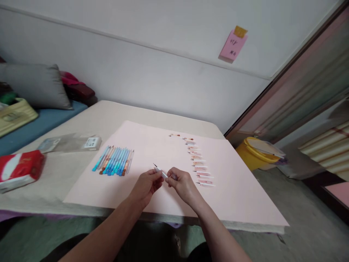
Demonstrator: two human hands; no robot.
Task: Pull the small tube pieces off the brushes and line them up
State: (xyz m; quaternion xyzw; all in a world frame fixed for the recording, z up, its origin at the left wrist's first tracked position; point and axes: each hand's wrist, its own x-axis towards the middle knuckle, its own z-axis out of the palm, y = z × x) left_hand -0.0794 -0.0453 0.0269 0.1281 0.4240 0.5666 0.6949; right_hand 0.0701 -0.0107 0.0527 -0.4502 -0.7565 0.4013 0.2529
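Observation:
Just above the front part of the pink sheet, my left hand [148, 185] pinches a slim white pen [164, 174] with a thin dark tip pointing away to the left. My right hand [180, 182] has its thumb and fingers closed at the pen's rear end, where a greyish part shows partly hidden by the fingers. Left of my hands lies a row of pens [116, 162] with blue, brown and clear ends, side by side. On the right, several thin white sticks with dark tips [199, 165] lie in a column, with small pinkish and brown pieces beside them.
The pink sheet [152, 140] covers much of the cloth-topped table [188, 120]. At the left are a clear plastic bag [72, 143] and a red tissue pack [20, 169]. A yellow bucket [253, 156] stands on the floor right of the table; a wall bounds the back.

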